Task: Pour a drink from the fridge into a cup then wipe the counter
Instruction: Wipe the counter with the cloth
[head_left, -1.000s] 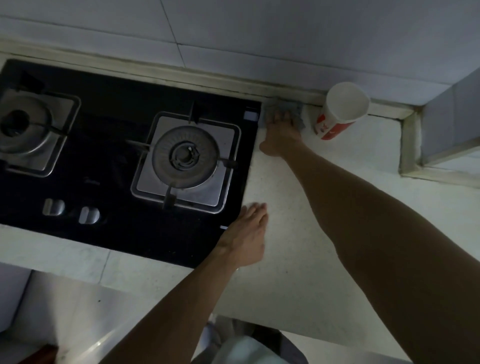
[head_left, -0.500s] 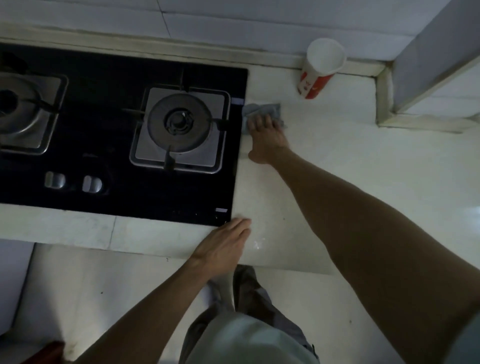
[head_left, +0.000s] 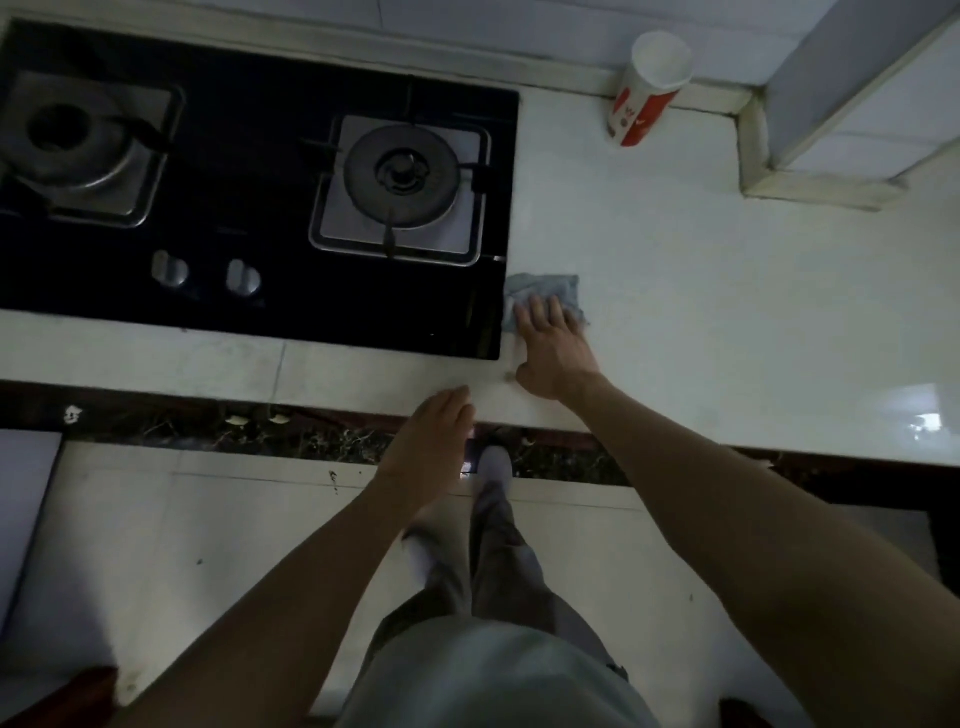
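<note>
A grey-blue cloth (head_left: 563, 287) lies flat on the white counter (head_left: 727, 291), right beside the hob's right edge. My right hand (head_left: 550, 348) presses down on the cloth with fingers spread. My left hand (head_left: 434, 441) hangs at the counter's front edge, fingers loosely together and holding nothing. A red and white paper cup (head_left: 649, 88) stands at the back of the counter against the wall; its contents cannot be made out.
A black glass hob (head_left: 249, 171) with two burners and two knobs fills the counter's left. A tiled wall corner (head_left: 831, 130) juts out at the back right. Below the counter edge are the floor and my legs.
My right hand has dragged the cloth from the back wall, beside the cup, towards the counter's front along the hob's edge. My left hand slid back to the counter's front edge.
</note>
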